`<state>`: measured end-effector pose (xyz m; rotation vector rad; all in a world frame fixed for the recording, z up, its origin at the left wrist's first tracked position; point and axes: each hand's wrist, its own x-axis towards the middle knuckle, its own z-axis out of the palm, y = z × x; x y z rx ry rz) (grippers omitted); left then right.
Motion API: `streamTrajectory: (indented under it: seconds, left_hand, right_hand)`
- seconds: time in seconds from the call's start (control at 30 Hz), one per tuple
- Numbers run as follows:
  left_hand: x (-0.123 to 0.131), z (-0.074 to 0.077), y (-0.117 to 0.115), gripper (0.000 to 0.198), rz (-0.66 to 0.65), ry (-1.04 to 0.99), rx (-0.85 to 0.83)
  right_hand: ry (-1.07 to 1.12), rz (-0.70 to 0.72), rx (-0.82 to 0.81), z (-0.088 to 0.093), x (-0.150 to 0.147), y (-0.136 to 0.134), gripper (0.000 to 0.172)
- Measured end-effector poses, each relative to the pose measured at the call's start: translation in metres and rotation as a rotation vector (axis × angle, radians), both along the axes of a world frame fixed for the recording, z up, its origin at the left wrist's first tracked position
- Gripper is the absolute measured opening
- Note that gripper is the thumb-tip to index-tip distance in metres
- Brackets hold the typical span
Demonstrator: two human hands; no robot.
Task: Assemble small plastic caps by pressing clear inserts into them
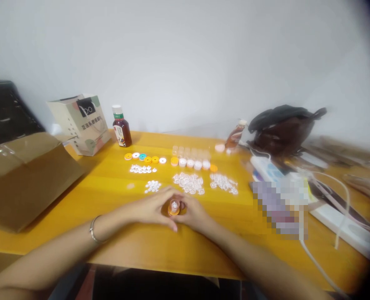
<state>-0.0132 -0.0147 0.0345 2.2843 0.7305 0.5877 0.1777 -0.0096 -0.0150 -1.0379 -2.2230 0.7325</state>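
Near the front middle of the table, my left hand (155, 207) and my right hand (193, 211) curl together around a small round orange cap with a clear top (174, 207). Something small and white shows at the cap's centre. My right thumb and fingers grip it from the right; my left fingers wrap its far side, their contact partly hidden. Beyond my hands lie small white round pieces (152, 186), a pile of clear ring-like pieces (188, 183) and a second such pile (224, 183). Farther back run a row of coloured caps (147, 159) and another row of white and orange caps (190, 163).
Cardboard (25, 175) and a paper bag (87, 125) stand left. A dark-red bottle (121, 129) is behind; another bottle (235, 135) leans back right. Clear cups (191, 152) stand in rows. A dark bag (281, 129), power strip (344, 229) and cables crowd the right side.
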Motion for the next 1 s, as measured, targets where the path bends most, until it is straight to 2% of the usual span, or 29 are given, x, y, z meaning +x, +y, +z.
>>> streamTrajectory:
  seconds: [0.07, 0.1, 0.13, 0.2, 0.27, 0.3, 0.33, 0.4, 0.47, 0.5, 0.57, 0.63, 0.7, 0.77, 0.83, 0.9, 0.93, 1.0]
  left_hand:
    - [-0.005, 0.006, 0.002, 0.047, -0.151, 0.005, -0.036]
    - [-0.006, 0.007, 0.004, 0.037, -0.172, 0.014, -0.043]
    - [-0.007, 0.006, 0.005, 0.029, -0.149, 0.024, -0.039]
    - [-0.005, 0.003, 0.006, 0.020, 0.005, 0.039, 0.006]
    - [-0.003, -0.001, 0.005, 0.029, 0.157, 0.052, 0.055]
    - [-0.003, -0.001, 0.005, 0.036, 0.176, 0.049, 0.063]
    - [-0.003, -0.001, 0.005, 0.043, 0.142, 0.038, 0.055]
    - [-0.004, 0.001, 0.005, 0.048, -0.043, 0.018, 0.005]
    - [-0.006, 0.003, 0.007, 0.038, -0.175, 0.015, -0.022]
    - [-0.006, 0.004, 0.008, 0.030, -0.167, 0.023, -0.009]
    - [-0.005, 0.005, 0.008, 0.026, -0.049, 0.024, 0.057]
    - [-0.005, 0.005, 0.008, 0.044, 0.017, 0.006, 0.104]
    - [-0.005, 0.005, 0.008, 0.052, -0.084, 0.008, 0.081]
    - [-0.006, 0.006, 0.008, 0.041, -0.174, 0.024, 0.050]
    - [-0.006, 0.006, 0.008, 0.026, -0.105, 0.035, 0.082]
    - [-0.007, 0.007, 0.009, 0.030, -0.004, 0.021, 0.129]
    - [-0.007, 0.008, 0.009, 0.038, -0.008, 0.015, 0.132]
    - [-0.007, 0.009, 0.010, 0.045, -0.118, 0.018, 0.089]
  right_hand:
    - [0.003, -0.006, -0.009, 0.000, 0.000, 0.001, 0.036]
    - [0.005, -0.012, -0.014, 0.000, 0.000, 0.001, 0.038]
    - [0.007, -0.018, -0.020, 0.000, 0.000, 0.001, 0.039]
    - [0.011, -0.035, -0.031, 0.000, -0.001, 0.001, 0.039]
    - [0.023, -0.052, -0.037, 0.000, -0.001, 0.001, 0.038]
    - [0.029, -0.054, -0.038, 0.000, -0.002, 0.001, 0.037]
    - [0.032, -0.053, -0.038, 0.000, -0.002, 0.001, 0.035]
    - [0.028, -0.044, -0.034, -0.001, -0.002, 0.001, 0.032]
    - [0.019, -0.048, -0.026, -0.001, -0.002, 0.001, 0.035]
    - [0.018, -0.054, -0.027, -0.001, -0.002, 0.002, 0.038]
    - [0.025, -0.061, -0.043, -0.001, -0.002, 0.002, 0.040]
    - [0.031, -0.066, -0.070, -0.001, -0.002, 0.002, 0.037]
    - [0.024, -0.066, -0.088, 0.000, -0.003, 0.002, 0.034]
    - [0.010, -0.073, -0.091, 0.000, -0.003, 0.002, 0.037]
    - [0.010, -0.075, -0.085, 0.000, -0.002, 0.002, 0.040]
    - [0.021, -0.077, -0.083, 0.000, -0.002, 0.002, 0.038]
    - [0.024, -0.074, -0.086, 0.000, -0.002, 0.002, 0.036]
    - [0.020, -0.068, -0.089, 0.000, -0.003, 0.002, 0.034]
